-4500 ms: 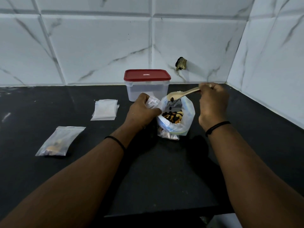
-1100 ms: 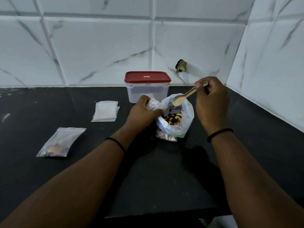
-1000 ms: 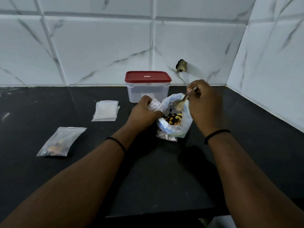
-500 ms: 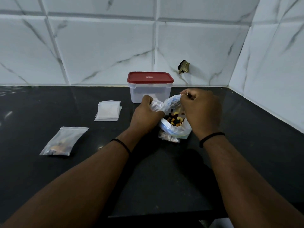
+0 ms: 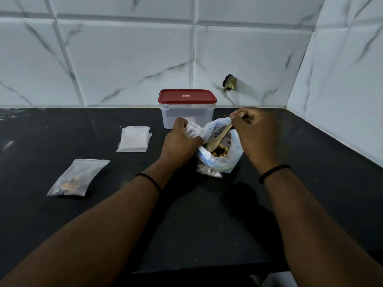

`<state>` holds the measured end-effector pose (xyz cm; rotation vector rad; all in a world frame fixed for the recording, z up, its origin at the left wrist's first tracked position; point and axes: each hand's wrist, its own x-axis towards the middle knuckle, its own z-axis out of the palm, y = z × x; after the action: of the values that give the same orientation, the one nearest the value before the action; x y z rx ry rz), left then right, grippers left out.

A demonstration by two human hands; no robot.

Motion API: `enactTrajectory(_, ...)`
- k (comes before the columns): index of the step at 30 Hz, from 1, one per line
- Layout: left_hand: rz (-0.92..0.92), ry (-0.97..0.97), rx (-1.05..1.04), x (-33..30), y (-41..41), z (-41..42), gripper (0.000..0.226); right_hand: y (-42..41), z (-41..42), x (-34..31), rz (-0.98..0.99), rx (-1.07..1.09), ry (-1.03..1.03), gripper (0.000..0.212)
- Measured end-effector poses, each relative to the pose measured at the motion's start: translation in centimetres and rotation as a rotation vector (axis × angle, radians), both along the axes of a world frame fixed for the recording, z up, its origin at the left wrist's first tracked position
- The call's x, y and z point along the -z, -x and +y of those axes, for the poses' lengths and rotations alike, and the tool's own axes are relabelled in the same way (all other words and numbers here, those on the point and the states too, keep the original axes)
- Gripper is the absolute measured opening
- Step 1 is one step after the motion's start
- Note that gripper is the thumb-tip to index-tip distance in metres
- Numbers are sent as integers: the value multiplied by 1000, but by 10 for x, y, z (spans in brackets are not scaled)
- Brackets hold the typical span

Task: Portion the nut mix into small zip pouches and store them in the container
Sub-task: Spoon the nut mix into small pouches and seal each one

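Left hand (image 5: 179,144) grips small pouch (image 5: 192,131); right hand (image 5: 256,136) pinches spoon (image 5: 217,139) in nut bag (image 5: 219,160).

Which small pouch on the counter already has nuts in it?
The flat pouch lying alone at front left: nuts show at its bottom end. The stacked pouches behind it, left of the container, look white and unfilled.

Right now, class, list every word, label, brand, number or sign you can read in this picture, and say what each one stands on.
None can be read.
Red lid of the plastic container: a small white mark at its centre, too small and blurred to read.
Nut mix bag: a dark printed patch inside its open mouth, blurred, not readable.
Filled zip pouch and stack of empty pouches: no print visible.
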<state>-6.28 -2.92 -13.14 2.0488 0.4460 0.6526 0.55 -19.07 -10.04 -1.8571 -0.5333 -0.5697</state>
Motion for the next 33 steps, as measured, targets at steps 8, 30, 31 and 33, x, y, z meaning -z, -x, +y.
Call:
enactTrajectory(8, -8, 15, 10, -1, 2, 0, 36, -14, -6, 8, -93, 103, -16, 12)
enactTrajectory(30, 1, -1, 21, 1, -1, 1, 37, -33, 6, 20, 268, 82, -12, 20)
enactTrajectory(31, -1, -3, 20, 2, -1, 1, 37, -35, 7, 21, 316, 65, -53, 21)
enactTrajectory(33, -5, -6, 23, 2, -1, 1, 36, -38, 8, 24, 404, 35, -151, 18)
